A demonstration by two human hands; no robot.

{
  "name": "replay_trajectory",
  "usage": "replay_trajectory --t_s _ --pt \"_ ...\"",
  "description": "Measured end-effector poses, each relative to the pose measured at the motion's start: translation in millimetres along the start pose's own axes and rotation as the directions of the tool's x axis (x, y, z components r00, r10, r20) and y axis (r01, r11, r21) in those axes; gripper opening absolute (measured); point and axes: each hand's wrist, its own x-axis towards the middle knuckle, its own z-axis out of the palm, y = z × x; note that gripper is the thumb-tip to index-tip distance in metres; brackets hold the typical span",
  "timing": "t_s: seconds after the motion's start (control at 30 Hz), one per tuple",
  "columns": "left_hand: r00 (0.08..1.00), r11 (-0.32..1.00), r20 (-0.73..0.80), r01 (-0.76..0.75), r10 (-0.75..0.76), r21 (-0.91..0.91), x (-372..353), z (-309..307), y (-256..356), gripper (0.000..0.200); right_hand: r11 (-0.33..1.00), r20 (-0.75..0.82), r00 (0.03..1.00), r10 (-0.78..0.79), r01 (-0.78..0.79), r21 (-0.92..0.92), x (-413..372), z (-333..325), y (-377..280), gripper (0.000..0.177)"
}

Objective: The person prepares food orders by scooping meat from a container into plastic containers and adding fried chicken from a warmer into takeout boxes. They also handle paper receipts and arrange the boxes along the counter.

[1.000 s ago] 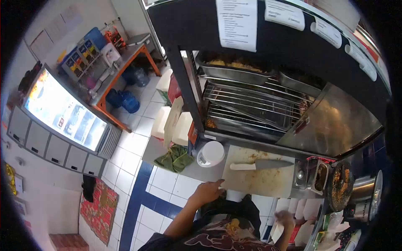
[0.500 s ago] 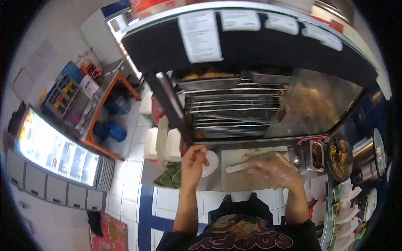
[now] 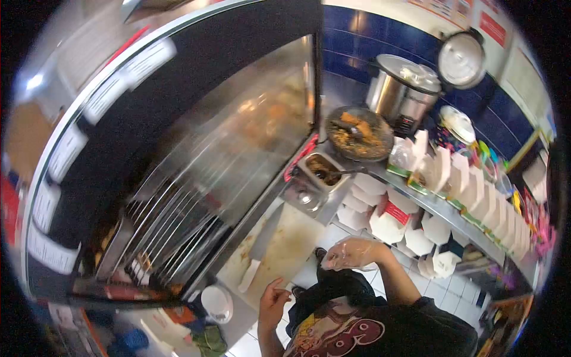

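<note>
**Hands Drawn Back, Knife Lying Free**

Since half a second ago my head has swung right. The counter now runs slantwise, and both hands have pulled back from over the board toward my body. My left hand [image 3: 272, 302] hangs loosely curled and empty just off the near edge of the cutting board [image 3: 292, 238]. My right hand [image 3: 352, 254], in a thin crinkled clear glove, hovers relaxed beside the board and grips nothing.

The knife [image 3: 262, 241] lies flat on the board, its white handle pointing toward my left hand. I judge it rigid and fairly heavy in the broad steel blade. The handle is the only place to grip it, and grease could make that slick. The board is pale, flat and smeared with crumbs. A round white scale [image 3: 217, 302] sits beside it.
</note>
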Motion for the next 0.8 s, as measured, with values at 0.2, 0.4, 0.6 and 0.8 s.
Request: replay_trajectory --t_s 0.2,0.4,0.6,0.8 --pt "0.988 0.98 0.009 0.15 -0.152 0.131 33 16 38 0.037 0.989 -0.135 0.987 -0.092 0.106 0.104 -25 -30 22 0.044" --pt "0.948 0.963 0.234 0.164 -0.214 0.215 78 92 12 0.042 0.932 -0.158 0.974 -0.16 0.201 0.301 -60 -94 63 0.042" --pt "0.899 0.918 0.292 0.228 -0.326 0.323 126 181 2 0.04 0.937 -0.199 0.94 -0.276 0.309 0.16 -79 -182 139 0.028" --pt "0.9 0.821 0.056 0.367 -0.432 0.437 137 220 -3 0.042 0.961 -0.309 0.949 -0.063 0.141 0.237 -76 -260 181 0.021"
